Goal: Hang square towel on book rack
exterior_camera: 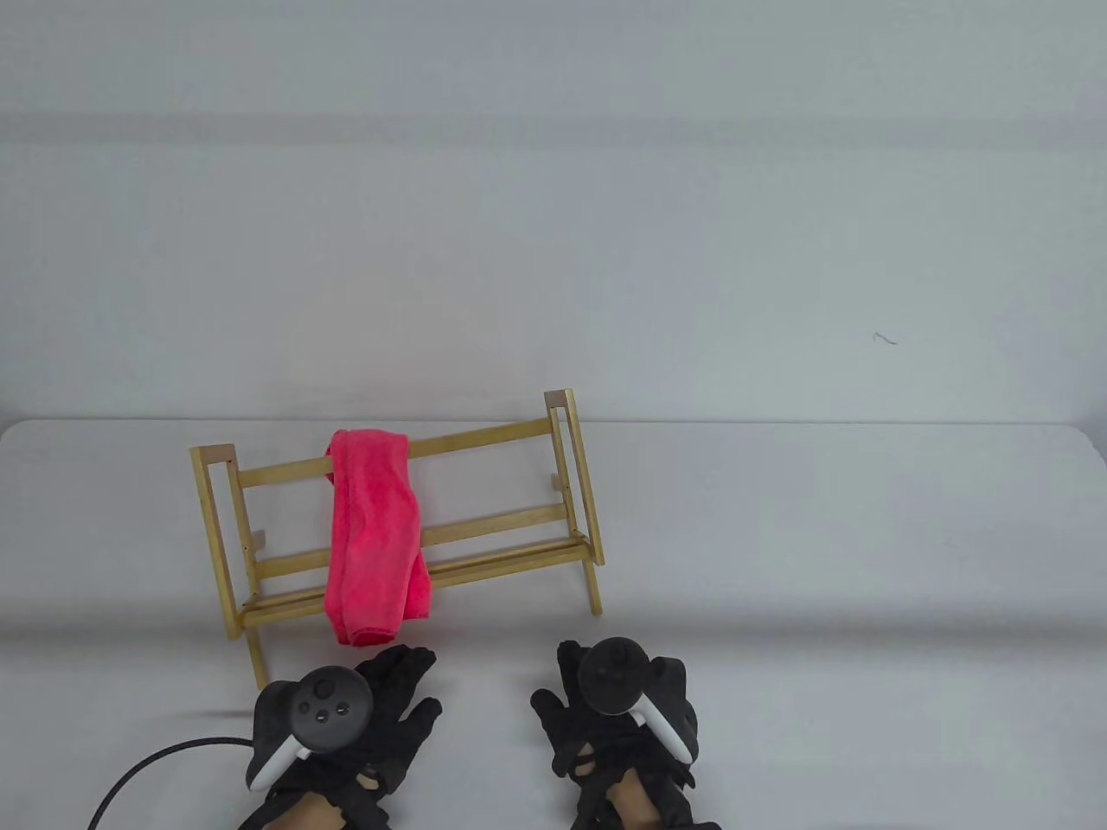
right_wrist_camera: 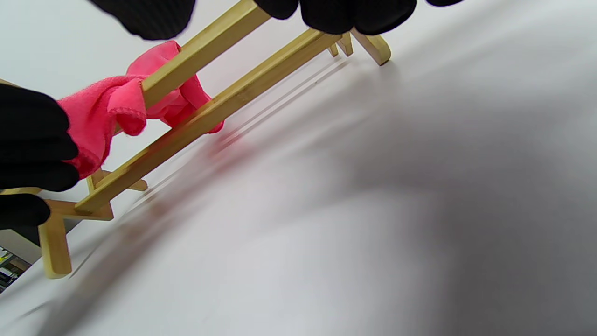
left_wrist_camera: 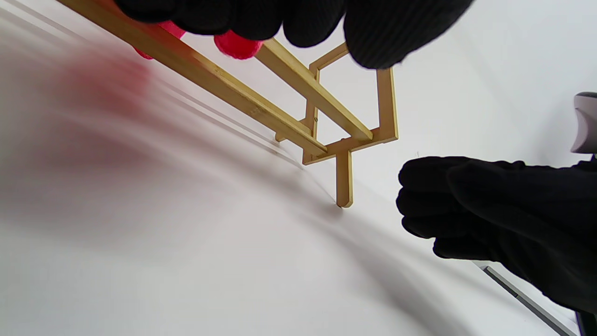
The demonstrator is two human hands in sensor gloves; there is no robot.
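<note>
A pink square towel (exterior_camera: 376, 536) hangs folded over the top rail of the wooden book rack (exterior_camera: 484, 437) and drapes down its front to the bottom shelf. The rack stands left of the table's middle. My left hand (exterior_camera: 406, 692) hovers just in front of the towel's lower edge, fingers spread, holding nothing. My right hand (exterior_camera: 605, 709) is in front of the rack's right leg, also empty. The left wrist view shows the rack (left_wrist_camera: 308, 88), a bit of towel (left_wrist_camera: 238, 45) and my right hand (left_wrist_camera: 489, 210). The right wrist view shows the towel (right_wrist_camera: 98, 112) on the rack (right_wrist_camera: 242, 88).
The white table (exterior_camera: 822, 562) stretches to the right of the rack. A black cable (exterior_camera: 147, 765) trails from my left wrist to the bottom left. A plain grey wall (exterior_camera: 553, 216) is behind the table.
</note>
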